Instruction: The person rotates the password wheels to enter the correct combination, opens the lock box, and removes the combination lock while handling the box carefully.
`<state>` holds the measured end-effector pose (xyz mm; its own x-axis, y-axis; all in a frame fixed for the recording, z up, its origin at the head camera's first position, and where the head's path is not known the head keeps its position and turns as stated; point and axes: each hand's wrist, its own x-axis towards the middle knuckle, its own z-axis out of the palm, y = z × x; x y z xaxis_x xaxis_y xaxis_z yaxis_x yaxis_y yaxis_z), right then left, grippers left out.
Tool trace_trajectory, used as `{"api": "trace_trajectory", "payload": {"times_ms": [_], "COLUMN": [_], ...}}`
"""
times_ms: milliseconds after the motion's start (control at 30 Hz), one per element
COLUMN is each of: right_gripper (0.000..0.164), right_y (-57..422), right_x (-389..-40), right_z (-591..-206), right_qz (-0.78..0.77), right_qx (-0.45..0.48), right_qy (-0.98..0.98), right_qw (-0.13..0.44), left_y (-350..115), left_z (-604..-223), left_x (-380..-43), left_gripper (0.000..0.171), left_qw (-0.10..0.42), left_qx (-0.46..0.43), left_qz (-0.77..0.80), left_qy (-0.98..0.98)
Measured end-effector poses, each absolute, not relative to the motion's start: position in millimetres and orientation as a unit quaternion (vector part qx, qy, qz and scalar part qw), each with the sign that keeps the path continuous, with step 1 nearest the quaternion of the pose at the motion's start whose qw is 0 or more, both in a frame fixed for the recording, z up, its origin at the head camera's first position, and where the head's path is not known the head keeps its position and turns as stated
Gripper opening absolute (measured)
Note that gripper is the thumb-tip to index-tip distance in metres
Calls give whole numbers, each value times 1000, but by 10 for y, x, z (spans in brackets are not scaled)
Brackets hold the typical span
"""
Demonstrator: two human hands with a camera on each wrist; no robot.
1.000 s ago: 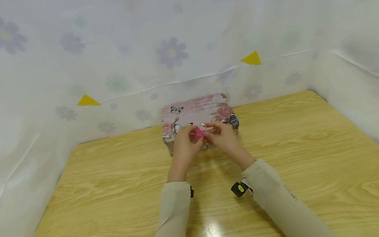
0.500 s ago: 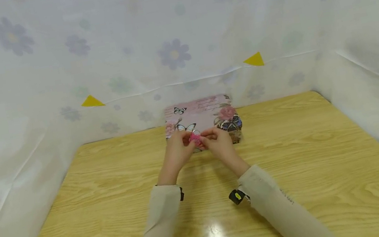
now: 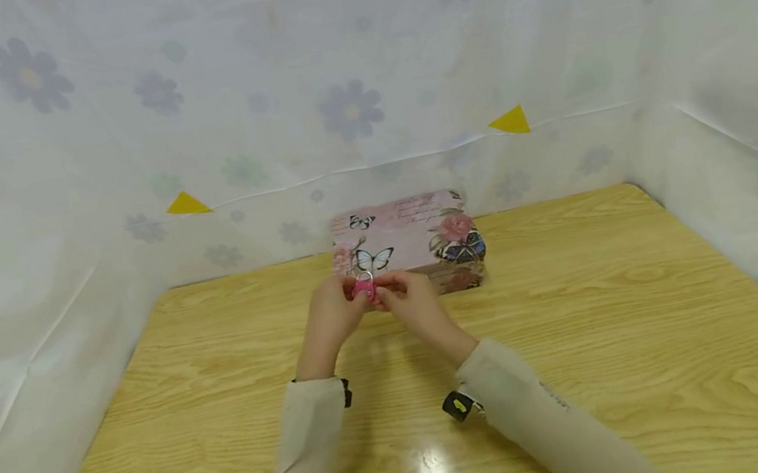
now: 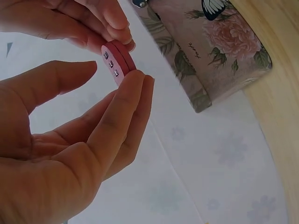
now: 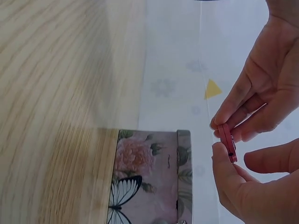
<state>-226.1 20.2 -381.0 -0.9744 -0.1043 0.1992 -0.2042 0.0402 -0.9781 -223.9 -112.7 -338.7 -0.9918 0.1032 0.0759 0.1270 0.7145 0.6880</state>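
Observation:
A small pink combination padlock (image 3: pixel 364 288) with a silver shackle is held up between my two hands. Fingertips of my left hand (image 3: pixel 333 312) hold one side of it, and those of my right hand (image 3: pixel 411 301) hold the other. In the left wrist view, the padlock (image 4: pixel 117 62) shows three number dials, and the left thumb (image 4: pixel 77 74) stands apart from them. The right wrist view shows the padlock (image 5: pixel 227 140) edge-on, with a right finger against its edge. Behind the hands, a pink box (image 3: pixel 409 233) with flowers and butterflies stands on the table.
The wood-grain table (image 3: pixel 600 367) reaches back to a white flowered cloth (image 3: pixel 229 77), which also hangs at both sides. Yellow triangles (image 3: pixel 509 121) show on the cloth. A black wrist strap (image 3: pixel 458 406) is by the right sleeve.
Both hands have moved left and slightly nearer with the padlock, from before the box's middle to its front left corner. More of the box's front now shows.

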Motion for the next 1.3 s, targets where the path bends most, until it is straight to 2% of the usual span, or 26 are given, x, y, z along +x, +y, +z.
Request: {"api": "trace_trajectory", "payload": {"times_ms": [233,533,900,1000,1133,1300], "right_gripper": [25,26,27,29,28,32], "right_y": [39,-163,-298,-329,-395,-460], "right_x": [-2228,-2216,-2258,-2268,-2290,-2312], "right_z": [-3822,-3877,-4004,-4029,-4072,-4116], "right_qz": [682,691,664,655,656,662], "right_qx": [141,122,96,88,62,37], "right_qy": [-717,-712,-733,-739,-737,-728], "right_qw": [21,-21,-113,-132,-150,-175], "left_y": [-1301,-1474,-1636,-1665,-1692,-1711], "left_z": [-3377,-3369,-3502,-3569,-3648,-3719], "left_x": [-2211,-2209,-2278,-2318,-2357,-2379], "left_gripper": [22,16,43,37,18,17], "left_qw": [9,-30,-85,-86,-83,-85], "left_qx": [-38,-6,12,13,17,20], "left_qz": [-354,-338,-317,-303,-282,-264], "left_qy": [-934,-941,-944,-949,-956,-961]}}
